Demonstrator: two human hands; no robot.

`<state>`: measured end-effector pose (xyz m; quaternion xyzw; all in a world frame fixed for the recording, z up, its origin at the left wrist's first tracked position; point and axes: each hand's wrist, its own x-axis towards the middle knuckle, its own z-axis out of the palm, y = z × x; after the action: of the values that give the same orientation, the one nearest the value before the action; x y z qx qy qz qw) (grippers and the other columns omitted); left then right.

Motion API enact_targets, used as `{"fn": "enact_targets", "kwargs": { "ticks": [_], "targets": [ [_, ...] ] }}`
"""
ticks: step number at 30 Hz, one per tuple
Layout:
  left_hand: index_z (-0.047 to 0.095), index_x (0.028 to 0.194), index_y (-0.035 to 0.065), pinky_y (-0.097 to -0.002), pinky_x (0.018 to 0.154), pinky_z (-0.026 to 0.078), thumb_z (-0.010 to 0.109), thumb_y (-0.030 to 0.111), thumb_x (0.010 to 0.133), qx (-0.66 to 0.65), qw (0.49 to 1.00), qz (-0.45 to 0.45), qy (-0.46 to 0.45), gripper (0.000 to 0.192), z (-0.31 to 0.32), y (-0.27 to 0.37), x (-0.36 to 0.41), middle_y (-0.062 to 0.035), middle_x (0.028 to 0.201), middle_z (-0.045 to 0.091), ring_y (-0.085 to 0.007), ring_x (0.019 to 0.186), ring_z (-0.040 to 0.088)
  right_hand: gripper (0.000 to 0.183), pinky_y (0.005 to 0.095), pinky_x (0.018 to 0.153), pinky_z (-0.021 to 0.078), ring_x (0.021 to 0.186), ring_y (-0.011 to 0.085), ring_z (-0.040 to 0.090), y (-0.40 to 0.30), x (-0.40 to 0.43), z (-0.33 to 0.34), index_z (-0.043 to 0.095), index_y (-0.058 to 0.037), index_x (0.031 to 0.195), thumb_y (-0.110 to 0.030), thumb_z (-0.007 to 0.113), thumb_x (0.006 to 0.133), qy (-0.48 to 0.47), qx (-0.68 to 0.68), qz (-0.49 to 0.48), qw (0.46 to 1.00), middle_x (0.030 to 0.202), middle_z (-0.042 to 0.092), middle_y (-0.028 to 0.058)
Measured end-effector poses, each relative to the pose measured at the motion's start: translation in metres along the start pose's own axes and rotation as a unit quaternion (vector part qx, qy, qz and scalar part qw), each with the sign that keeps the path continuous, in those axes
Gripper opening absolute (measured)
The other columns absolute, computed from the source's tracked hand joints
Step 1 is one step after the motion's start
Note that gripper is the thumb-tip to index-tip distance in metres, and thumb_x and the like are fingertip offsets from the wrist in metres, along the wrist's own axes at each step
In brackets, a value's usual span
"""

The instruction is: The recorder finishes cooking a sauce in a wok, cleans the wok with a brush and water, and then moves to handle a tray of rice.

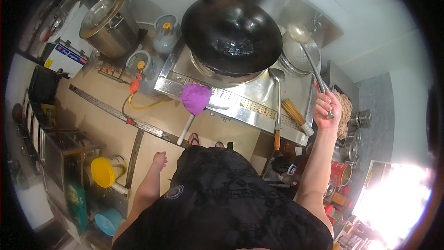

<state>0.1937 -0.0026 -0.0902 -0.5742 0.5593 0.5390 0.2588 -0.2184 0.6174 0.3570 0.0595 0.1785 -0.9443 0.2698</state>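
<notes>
My right hand is closed around the handle of a metal ladle, whose bowl is over a perforated metal strainer. A large black wok sits tilted on the stainless steel stove. Between the wok and my right hand lie a wok spatula with a wooden grip and a bamboo brush. A purple cloth hangs at the stove's front edge. My left hand hangs low at my side with its fingers curled; whether anything is inside them is not visible.
Two gas cylinders with yellow valves stand left of the stove, near a tall steel stockpot. A hose runs low across that side. A yellow-lidded bucket and a blue basin are at lower left. Red tins stand at right.
</notes>
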Motion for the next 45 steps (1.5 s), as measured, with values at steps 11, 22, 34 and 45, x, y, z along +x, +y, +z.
{"fn": "enact_targets", "kwargs": {
  "ticks": [11,22,34,45],
  "targets": [
    [0.071,0.125,0.0019,-0.0483,0.097,0.06,0.068,0.036,0.103,0.281,0.892,0.319,0.152,0.04,0.024,0.072,-0.001,-0.0211,0.12,0.08,-0.0376,0.109,0.078,0.044,0.0273,0.039,0.0333,0.047,0.0106,0.045,0.066,-0.001,0.036,0.055,-0.0108,0.154,-0.009,0.056,0.11,0.204,-0.273,-0.035,0.939,0.074,0.052,-0.0013],
    [0.07,0.122,0.003,-0.034,0.067,0.056,0.07,0.035,0.108,0.057,0.964,0.259,-0.018,0.034,0.053,0.09,-0.03,-0.0069,0.097,0.072,-0.0176,0.079,0.069,0.041,0.0299,0.045,0.0396,0.051,0.0116,0.053,0.014,0.074,-0.118,0.059,-0.0082,0.137,-0.009,0.067,0.097,0.328,-0.551,-0.081,0.763,0.073,0.059,0.0001],
    [0.063,0.117,0.0039,-0.0416,0.048,0.044,0.062,0.032,0.107,0.009,0.997,-0.067,0.044,0.03,-0.043,-0.079,-0.04,-0.0109,0.085,0.066,-0.027,0.061,0.064,0.007,0.0304,0.048,0.038,0.053,0.0121,0.052,-0.038,0.109,-0.185,0.06,-0.0073,0.105,-0.011,0.063,0.101,0.393,-0.408,-0.149,0.81,0.071,0.057,-0.0012],
    [0.061,0.134,0.0072,-0.0368,0.056,0.052,0.063,0.034,0.109,-0.029,0.997,0.066,-0.003,0.036,0.005,-0.013,-0.033,-0.0071,0.096,0.069,-0.0194,0.067,0.067,0.017,0.029,0.047,0.0388,0.051,0.0114,0.05,-0.031,0.098,-0.152,0.056,-0.0155,0.088,-0.013,0.063,0.103,0.396,-0.47,-0.115,0.78,0.07,0.056,-0.0023]
  ]
}}
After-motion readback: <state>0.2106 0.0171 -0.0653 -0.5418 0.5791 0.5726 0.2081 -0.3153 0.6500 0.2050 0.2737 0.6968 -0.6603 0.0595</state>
